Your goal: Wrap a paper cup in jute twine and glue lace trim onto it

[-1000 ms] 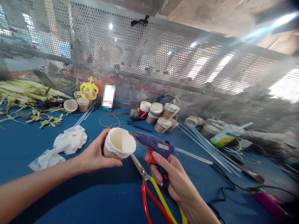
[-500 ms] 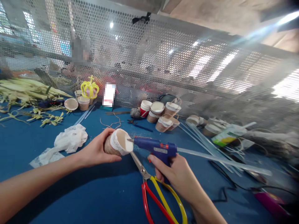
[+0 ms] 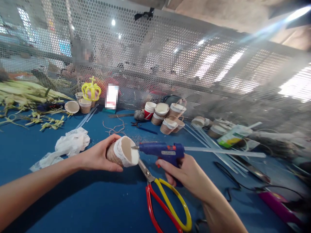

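Observation:
My left hand (image 3: 98,154) is wrapped round a small twine-covered cup (image 3: 116,153) with white lace about its rim. The cup is tipped on its side, its mouth turned to the right. In my right hand (image 3: 181,173) is a blue hot glue gun (image 3: 160,149), gripped by its handle. Its metal nozzle reaches the cup's mouth; whether it touches the inner wall I cannot tell. A clear glue stick (image 3: 225,151) juts from the gun's back. Below the cup and gun lie scissors (image 3: 152,184) with one red and one yellow handle loop.
White lace (image 3: 71,142) lies crumpled on the blue table (image 3: 97,200). Behind are several cups (image 3: 161,110), grey twine (image 3: 139,115), and a yellow crown (image 3: 91,92). Glue sticks (image 3: 211,142), a black cord (image 3: 228,178) and a purple box (image 3: 279,207) are right. Perforated metal (image 3: 136,55) closes the back.
The glue gun has levelled slightly, its rear glue stick swinging up. The cup has turned a little in my left hand. The whole view has shifted slightly.

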{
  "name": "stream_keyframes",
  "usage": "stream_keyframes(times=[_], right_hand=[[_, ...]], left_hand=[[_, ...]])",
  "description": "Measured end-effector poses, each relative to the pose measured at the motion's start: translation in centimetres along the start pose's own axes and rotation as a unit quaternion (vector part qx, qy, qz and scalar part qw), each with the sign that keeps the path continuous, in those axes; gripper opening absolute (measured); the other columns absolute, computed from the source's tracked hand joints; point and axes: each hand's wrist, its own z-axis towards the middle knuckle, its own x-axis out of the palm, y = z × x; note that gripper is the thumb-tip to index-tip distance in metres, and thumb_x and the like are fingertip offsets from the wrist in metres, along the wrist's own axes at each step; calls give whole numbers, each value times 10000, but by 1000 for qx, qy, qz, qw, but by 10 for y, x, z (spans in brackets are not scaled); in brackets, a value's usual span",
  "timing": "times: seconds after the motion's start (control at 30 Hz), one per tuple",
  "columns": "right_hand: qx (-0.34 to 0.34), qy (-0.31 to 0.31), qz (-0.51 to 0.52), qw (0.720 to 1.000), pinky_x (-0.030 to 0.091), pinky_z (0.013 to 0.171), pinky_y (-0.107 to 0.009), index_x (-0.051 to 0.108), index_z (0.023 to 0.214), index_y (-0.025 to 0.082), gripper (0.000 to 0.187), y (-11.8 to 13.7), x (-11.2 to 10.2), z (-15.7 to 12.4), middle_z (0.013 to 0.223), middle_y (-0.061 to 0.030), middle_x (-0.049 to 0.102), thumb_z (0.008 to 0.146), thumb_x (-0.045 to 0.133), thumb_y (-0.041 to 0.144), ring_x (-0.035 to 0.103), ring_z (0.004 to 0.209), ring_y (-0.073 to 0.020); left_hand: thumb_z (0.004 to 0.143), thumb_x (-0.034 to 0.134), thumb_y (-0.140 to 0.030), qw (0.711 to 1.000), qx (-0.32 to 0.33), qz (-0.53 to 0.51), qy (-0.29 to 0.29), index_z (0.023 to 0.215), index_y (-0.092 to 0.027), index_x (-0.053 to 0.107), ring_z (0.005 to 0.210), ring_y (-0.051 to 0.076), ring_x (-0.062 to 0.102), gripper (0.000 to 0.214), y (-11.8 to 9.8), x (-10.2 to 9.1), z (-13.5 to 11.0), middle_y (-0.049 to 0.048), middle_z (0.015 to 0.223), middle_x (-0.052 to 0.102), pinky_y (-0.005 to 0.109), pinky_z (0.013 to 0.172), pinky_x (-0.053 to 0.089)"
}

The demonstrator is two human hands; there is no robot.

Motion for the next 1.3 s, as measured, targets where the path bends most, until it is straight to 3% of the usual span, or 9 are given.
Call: stream_keyframes(times=[0.17,0.27,0.4,0.53,0.73,0.87,1.0,1.17,1.3], right_hand=[[-7,-10,3,1000,382,400,-228,606,598,160,291,1,-4,0,357,26,521,703,630,430,447,335,-97],[5,12,-29,999,421,458,-245,583,502,168,329,1,-6,-1,354,10,529,711,622,419,466,351,-103],[-6,15,-41,999,451,520,-262,510,385,183,428,3,-6,-3,344,0,526,724,613,423,467,357,-98],[-28,-17,8,999,383,400,-232,587,542,165,324,4,-5,-3,362,14,531,715,620,438,447,339,-96],[-16,2,-5,1000,411,430,-234,575,550,157,342,5,-4,-5,384,7,544,725,614,448,473,358,-98],[-40,-70,35,996,367,379,-221,617,639,135,346,10,-4,-4,391,7,536,731,600,469,464,353,-96],[-42,-115,119,985,355,371,-205,620,680,130,314,19,-3,-3,410,15,526,712,641,442,446,369,-84],[-49,-40,252,966,308,350,-178,626,742,131,277,23,3,-5,482,6,554,700,667,402,422,380,-62],[-25,-2,304,952,272,347,-165,610,731,117,283,10,18,-4,412,27,503,725,648,398,381,346,-43]], left_hand=[[591,733,-261,999,-5,2,35,1060,-184,429,873,197,553,564,0,-5,-1,37,965,559,307,756,486],[606,727,-272,999,-8,15,41,1074,-177,438,876,196,549,558,1,-8,-2,42,970,557,293,744,484],[599,729,-277,999,13,42,22,1081,-178,452,901,207,546,565,2,-12,-1,51,995,555,306,768,476],[589,735,-282,999,12,43,26,1092,-174,439,906,209,545,594,0,-13,1,51,997,553,316,785,475],[575,740,-248,999,23,-4,-27,1108,-191,391,933,214,556,640,-5,-18,8,57,1016,556,325,805,473],[563,753,-251,998,33,23,-54,1114,-192,386,1010,234,531,664,-9,-24,15,70,1068,538,358,863,445],[590,739,-260,998,29,40,-29,1135,-180,381,1024,237,532,657,-14,-27,18,81,1075,542,373,879,437],[600,729,-252,999,16,28,-19,1147,-174,376,1003,231,550,656,-16,-17,12,91,1080,563,362,860,445],[596,709,-230,998,-17,-57,-35,1160,-148,356,940,232,576,670,-9,1,0,106,1030,596,353,802,465]])
